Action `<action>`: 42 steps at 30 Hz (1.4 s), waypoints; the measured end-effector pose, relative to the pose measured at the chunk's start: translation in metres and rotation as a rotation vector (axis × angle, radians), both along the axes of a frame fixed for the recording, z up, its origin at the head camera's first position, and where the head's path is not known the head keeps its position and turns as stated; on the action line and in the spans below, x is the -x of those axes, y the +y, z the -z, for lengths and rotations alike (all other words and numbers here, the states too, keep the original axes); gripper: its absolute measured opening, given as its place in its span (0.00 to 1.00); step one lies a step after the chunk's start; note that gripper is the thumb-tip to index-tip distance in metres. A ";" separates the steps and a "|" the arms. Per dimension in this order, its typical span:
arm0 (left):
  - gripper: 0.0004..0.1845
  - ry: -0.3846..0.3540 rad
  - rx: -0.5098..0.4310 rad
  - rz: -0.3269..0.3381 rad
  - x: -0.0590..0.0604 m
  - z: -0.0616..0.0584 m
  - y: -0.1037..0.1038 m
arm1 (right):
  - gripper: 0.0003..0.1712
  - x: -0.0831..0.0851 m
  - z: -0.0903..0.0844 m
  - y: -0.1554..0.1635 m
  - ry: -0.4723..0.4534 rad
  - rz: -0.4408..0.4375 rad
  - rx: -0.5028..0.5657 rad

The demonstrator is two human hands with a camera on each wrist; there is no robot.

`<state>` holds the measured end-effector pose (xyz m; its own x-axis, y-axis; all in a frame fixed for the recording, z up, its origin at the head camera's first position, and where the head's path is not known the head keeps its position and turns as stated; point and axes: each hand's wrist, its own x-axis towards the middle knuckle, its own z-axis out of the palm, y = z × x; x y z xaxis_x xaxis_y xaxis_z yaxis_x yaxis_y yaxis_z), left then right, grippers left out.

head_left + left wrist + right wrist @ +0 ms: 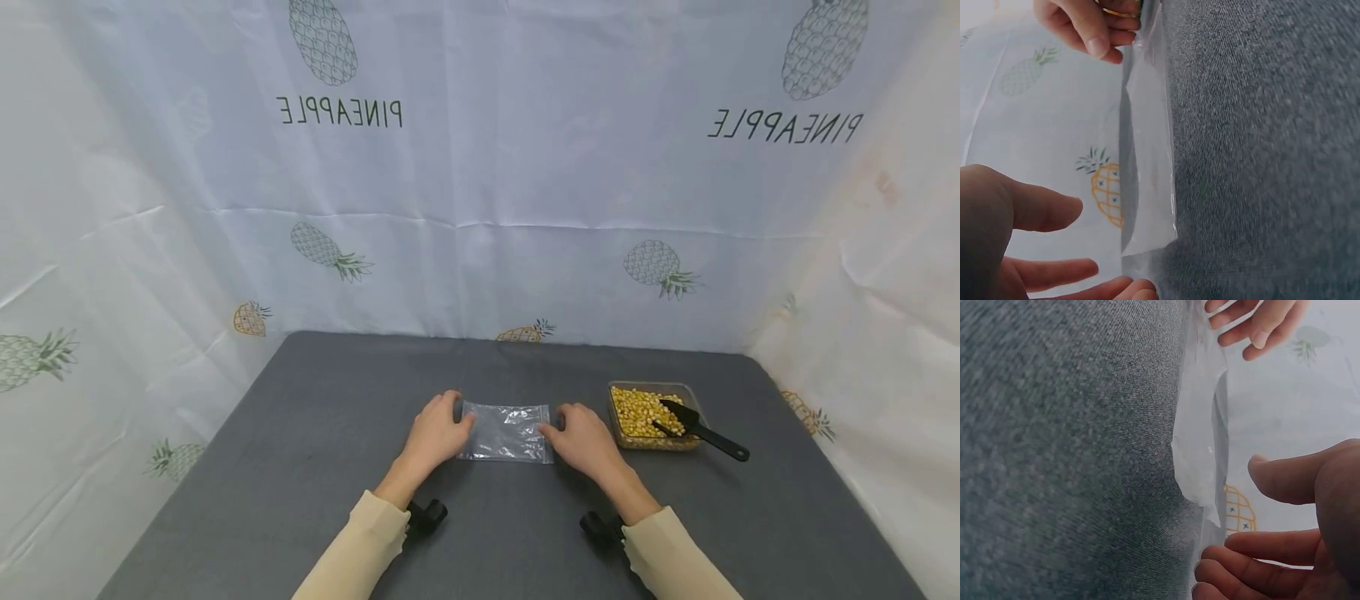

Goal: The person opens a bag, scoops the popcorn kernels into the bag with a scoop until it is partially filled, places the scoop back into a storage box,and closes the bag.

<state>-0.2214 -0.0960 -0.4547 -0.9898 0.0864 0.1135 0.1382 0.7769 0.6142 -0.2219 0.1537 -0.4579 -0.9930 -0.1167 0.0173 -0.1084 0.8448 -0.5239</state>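
Observation:
A small clear plastic bag [504,435] lies flat on the dark grey table, its long side running left to right in the head view. My left hand [435,432] is at the bag's left end, thumb and fingers spread apart with nothing between them. At the right end is my right hand [588,442], its thumb likewise well away from the fingers. In the left wrist view the bag [1152,156] appears as a thin shiny sheet, slightly raised along one edge. From the right wrist, fingertips [1210,572] show close to the bag's near end.
Right of my right hand stands a clear rectangular tub [688,392] holding yellow corn kernels [636,410]. A black scoop [722,442] rests in it, handle sticking out over the rim. White curtains [480,167] with pineapple prints hang behind the table [495,533] and at both sides.

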 end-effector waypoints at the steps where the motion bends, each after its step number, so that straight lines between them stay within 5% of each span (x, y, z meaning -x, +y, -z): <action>1: 0.25 -0.006 -0.006 -0.002 0.001 0.000 0.001 | 0.26 0.001 0.001 0.000 -0.006 0.003 0.004; 23: 0.17 -0.106 -0.080 -0.034 0.015 0.009 0.001 | 0.13 0.012 0.014 -0.001 -0.057 -0.018 0.158; 34: 0.03 -0.149 -0.307 0.003 0.013 0.005 -0.002 | 0.07 0.012 0.018 0.006 -0.064 0.005 0.329; 42: 0.04 -0.176 -0.478 0.038 0.013 0.003 -0.006 | 0.06 0.010 0.016 0.010 -0.148 0.020 0.527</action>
<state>-0.2345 -0.1018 -0.4575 -0.9946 0.1021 -0.0188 0.0237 0.3997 0.9163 -0.2319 0.1638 -0.4740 -0.9913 -0.1108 -0.0716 0.0120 0.4646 -0.8854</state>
